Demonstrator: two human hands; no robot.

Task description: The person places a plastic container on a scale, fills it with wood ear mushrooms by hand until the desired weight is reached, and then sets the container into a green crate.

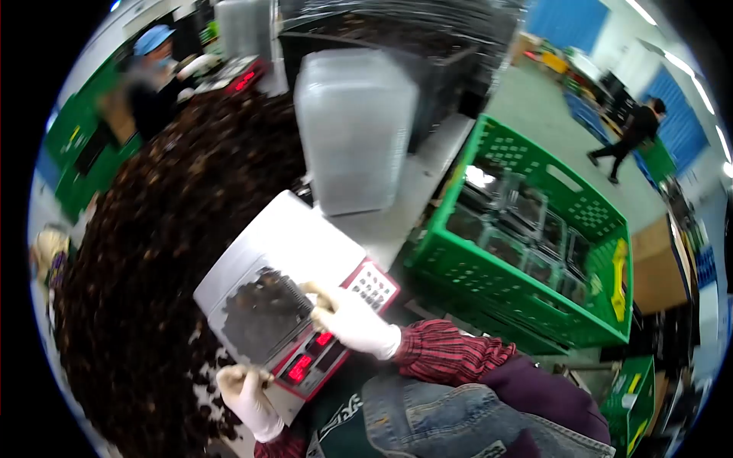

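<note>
A clear plastic box (263,317) filled with dark, leafy-looking pieces rests on the white scale (324,237) in front of me. My right hand (351,322), in a white glove, is at the box's right edge with its fingers curled closed; what they pinch, if anything, is hidden. My left hand (248,395), also gloved, is near the scale's lower left corner. Its fingertips are pressed together, and a small dark bit may be between them. Red digits glow on the scale's display (300,369), partly covered by the right hand.
A large heap of dark pieces (168,221) spreads along the left. Nested clear boxes (355,130) stand behind the scale. On the right, a green crate (527,294) holds several filled boxes. A co-worker (156,80) is at another scale (240,76); another person (634,137) walks farther off.
</note>
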